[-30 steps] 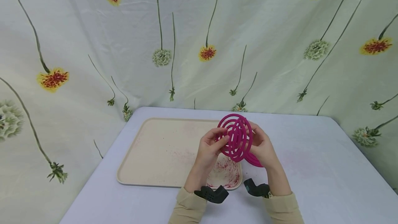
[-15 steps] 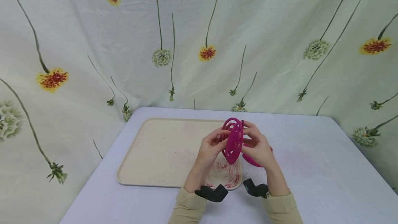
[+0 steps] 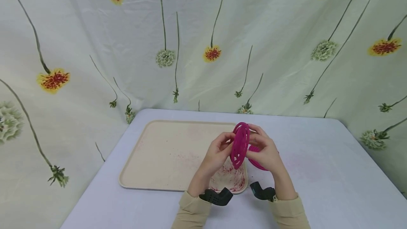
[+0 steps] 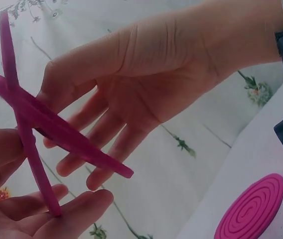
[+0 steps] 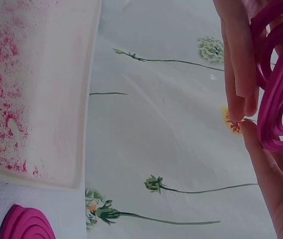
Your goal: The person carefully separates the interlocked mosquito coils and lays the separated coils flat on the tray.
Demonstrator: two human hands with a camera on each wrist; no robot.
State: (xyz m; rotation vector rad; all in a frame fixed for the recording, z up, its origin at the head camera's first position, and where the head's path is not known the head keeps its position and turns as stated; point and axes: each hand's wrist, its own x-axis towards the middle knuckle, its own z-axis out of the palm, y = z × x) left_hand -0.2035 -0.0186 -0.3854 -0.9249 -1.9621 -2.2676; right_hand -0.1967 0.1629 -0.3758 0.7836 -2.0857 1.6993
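Note:
Two thin magenta slotted discs with concentric rings (image 3: 240, 146) are held up between both hands, over the tray's right end in the head view. In the left wrist view they show nearly edge-on and cross like an X. My left hand (image 3: 217, 155) pinches the slanting disc (image 4: 81, 137) near the crossing, with its other fingers extended behind. From the other side my right hand (image 3: 266, 150) grips the steeper disc (image 4: 43, 183) with thumb and fingers. Another magenta ringed disc (image 4: 251, 206) lies flat on the table, partly hidden by my right hand in the head view.
A beige tray (image 3: 162, 154) with pink powdery smears at its right end (image 5: 4, 99) lies on the white table (image 3: 324, 172). A flowered cloth (image 3: 279, 45) hangs behind the table. Black wrist cameras (image 3: 217, 197) sit on both wrists.
The held discs have turned from a wide, open ring view to a narrow one and look closer together. My left hand has shifted slightly right. The disc on the table has stayed put.

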